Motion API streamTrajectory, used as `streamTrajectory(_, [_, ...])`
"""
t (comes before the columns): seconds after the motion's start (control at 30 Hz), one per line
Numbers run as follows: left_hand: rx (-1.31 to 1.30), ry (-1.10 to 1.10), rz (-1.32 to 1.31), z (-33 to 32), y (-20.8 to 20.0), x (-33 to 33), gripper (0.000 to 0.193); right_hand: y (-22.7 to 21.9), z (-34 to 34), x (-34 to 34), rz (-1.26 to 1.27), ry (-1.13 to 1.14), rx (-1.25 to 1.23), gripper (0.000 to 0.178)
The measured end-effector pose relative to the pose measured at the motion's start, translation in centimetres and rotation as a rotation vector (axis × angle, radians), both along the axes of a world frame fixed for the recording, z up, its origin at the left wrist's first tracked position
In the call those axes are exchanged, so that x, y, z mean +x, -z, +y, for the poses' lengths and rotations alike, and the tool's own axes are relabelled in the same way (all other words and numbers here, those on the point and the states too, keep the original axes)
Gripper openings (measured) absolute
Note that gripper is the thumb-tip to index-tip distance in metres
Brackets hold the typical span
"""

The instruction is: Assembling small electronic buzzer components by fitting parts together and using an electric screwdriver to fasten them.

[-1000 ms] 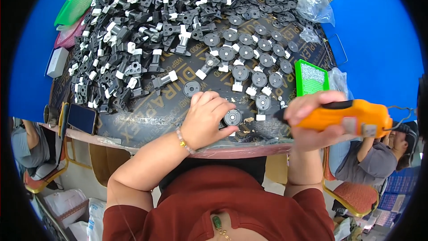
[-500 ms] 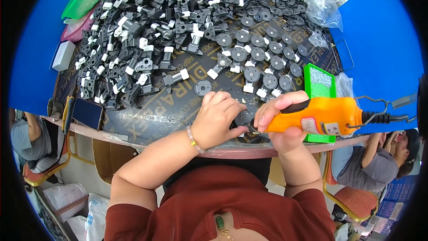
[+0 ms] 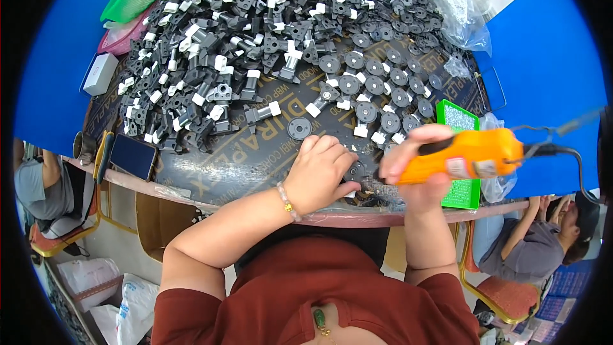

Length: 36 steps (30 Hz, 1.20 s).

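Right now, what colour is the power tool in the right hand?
Orange, with a black cord; the power screwdriver shows best in the head view.

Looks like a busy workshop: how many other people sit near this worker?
2: a seated person at the left edge, a second seated person at the lower right. Others may be hidden.

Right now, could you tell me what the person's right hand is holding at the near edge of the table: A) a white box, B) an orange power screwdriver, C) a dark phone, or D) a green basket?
B: the right hand is wrapped around the orange power screwdriver, its tip pointing toward the round black part that the left hand steadies on the table.
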<state>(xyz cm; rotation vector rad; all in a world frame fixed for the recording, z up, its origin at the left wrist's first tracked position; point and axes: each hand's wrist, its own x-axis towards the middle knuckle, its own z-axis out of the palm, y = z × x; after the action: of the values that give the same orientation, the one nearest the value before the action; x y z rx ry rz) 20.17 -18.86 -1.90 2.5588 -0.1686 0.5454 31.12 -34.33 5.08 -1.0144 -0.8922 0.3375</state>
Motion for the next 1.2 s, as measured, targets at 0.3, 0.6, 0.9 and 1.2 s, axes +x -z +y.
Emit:
streamTrajectory(0.3, [0.093,-0.302,-0.168,6.8,-8.3,-1.3,0.040,-4.7,-4.9,2.9,-0.817,1.091,0.170,0.080])
streamTrajectory(0.6, [-0.061,-0.491,-0.221,11.6,-4.2,0.5,0.019,-4.1,3.8,0.3,-1.204,0.756,-0.527,0.034])
streamTrajectory(0.9, [0.215,-0.501,-0.031,12.2,-2.4,-0.5,0.027,2.0,10.9,5.7,-1.365,0.498,-0.900,0.040])
streamTrajectory(1.2, [0.122,-0.523,-0.116,12.0,-2.4,0.2,0.026,2.7,11.0,6.5,-1.309,0.384,-0.856,0.036])
